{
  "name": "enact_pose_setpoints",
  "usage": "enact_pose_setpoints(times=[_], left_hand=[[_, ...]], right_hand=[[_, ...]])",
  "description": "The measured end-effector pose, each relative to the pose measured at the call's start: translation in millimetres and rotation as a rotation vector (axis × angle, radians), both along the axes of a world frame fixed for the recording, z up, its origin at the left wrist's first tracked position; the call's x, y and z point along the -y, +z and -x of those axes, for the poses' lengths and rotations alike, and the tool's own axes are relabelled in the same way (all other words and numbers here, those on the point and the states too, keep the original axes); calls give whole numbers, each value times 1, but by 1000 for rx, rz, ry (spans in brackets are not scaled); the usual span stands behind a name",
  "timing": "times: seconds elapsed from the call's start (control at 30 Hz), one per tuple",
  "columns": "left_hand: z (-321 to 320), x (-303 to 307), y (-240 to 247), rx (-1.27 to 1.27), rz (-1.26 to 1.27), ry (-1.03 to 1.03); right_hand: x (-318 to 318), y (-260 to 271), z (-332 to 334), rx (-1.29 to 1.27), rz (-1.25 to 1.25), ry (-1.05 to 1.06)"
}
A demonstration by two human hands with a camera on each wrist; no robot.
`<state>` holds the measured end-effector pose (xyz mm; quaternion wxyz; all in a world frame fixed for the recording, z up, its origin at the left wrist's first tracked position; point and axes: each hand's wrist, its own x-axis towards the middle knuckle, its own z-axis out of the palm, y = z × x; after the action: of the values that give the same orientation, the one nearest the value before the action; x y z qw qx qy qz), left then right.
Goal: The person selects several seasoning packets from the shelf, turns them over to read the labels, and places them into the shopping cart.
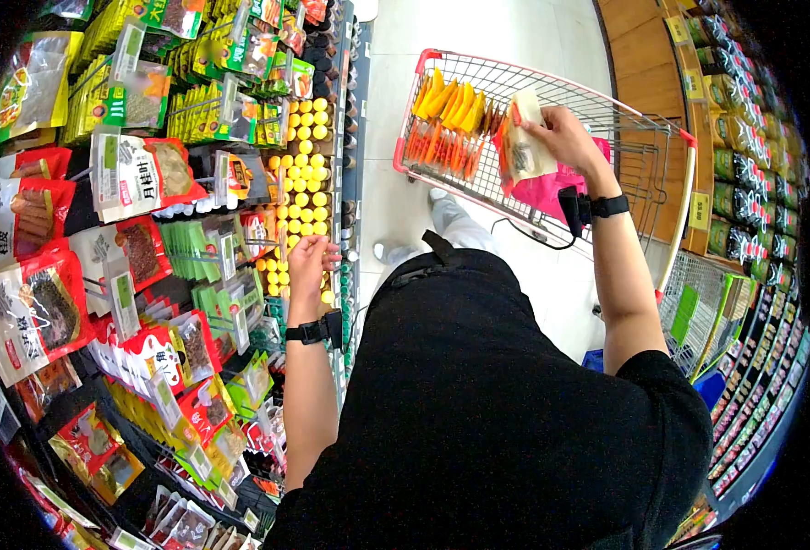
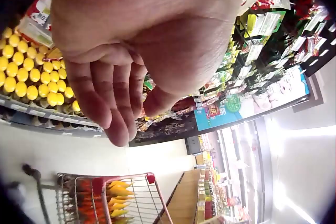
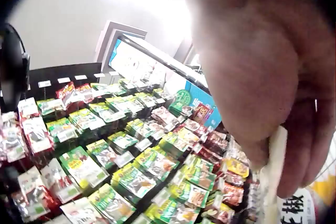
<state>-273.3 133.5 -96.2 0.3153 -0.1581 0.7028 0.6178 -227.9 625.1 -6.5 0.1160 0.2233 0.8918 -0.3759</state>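
Packet [image 1: 526, 147] in right hand [image 1: 565, 137], above cart [image 1: 648, 188]

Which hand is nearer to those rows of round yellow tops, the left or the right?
The left. The left hand is right beside the yellow tops; the right hand is over the shopping cart, holding a packet.

Black-backed display racks [image 3: 58, 73] stand to the outer side of the left hand [image 1: 311, 261], with a long shelf edge [image 1: 345, 174] running close beside it and a blue and white sign panel [image 2: 215, 120] at the racks' top. Pale, glossy tiles [image 1: 561, 307] cover the floor beneath both hands, and beyond the right hand [image 1: 563, 137] rise wood-toned panels [image 1: 639, 60] and more shelving [image 1: 698, 188]. Higher than the hands, bright strip lights [image 2: 307, 136] cross a pale ceiling [image 2: 310, 174].
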Motion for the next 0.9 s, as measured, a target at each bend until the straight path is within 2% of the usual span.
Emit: enact_pose_setpoints(times=[0.1, 0.13, 0.23, 0.27, 0.3, 0.37, 0.47, 0.57, 0.6, 0.67, 0.7, 0.77, 0.8, 0.83, 0.9], left_hand=[[-1, -11, -3, 3, -1, -4], [-1, -14, -3, 8, 6, -24], [-1, -20, -14, 5, 3, -83], [-2, -22, -15, 9, 2, -90], [-5, -24, -15, 13, 3, -104], [-8, -27, -15, 13, 7, -135], [-17, -15, -32, 66, 47, -130], [-36, 6, -57, 117, 85, -114], [-46, 14, -64, 111, 186, -143], [-68, 42, -85, 134, 316, -217], [-83, 48, -89, 153, 356, -157], [-104, 60, -86, 170, 406, -286], [-115, 65, -87, 243, 380, -233], [-123, 69, -90, 216, 382, -309], [-138, 68, -89, 293, 400, -214]], right_hand=[[-26, -37, -17, 38, -221, 88], [-27, -49, -23, 34, -223, 86], [-34, -103, -38, 168, -491, 197], [-46, -132, -43, 274, -428, 207], [-52, -160, -50, 286, -483, 265], [-55, -193, -56, 343, -417, 172], [-47, -224, -66, 247, -434, 45], [-47, -245, -62, 352, -443, 385], [-46, -274, -65, 337, -229, -72], [-44, -289, -61, 397, -173, -38], [-43, -296, -58, 427, -147, -22], [-42, -326, -58, 441, -35, -168], [-41, -332, -56, 471, 39, -207], [-40, -337, -56, 500, 111, -246], [-39, -353, -60, 492, 90, -298]])
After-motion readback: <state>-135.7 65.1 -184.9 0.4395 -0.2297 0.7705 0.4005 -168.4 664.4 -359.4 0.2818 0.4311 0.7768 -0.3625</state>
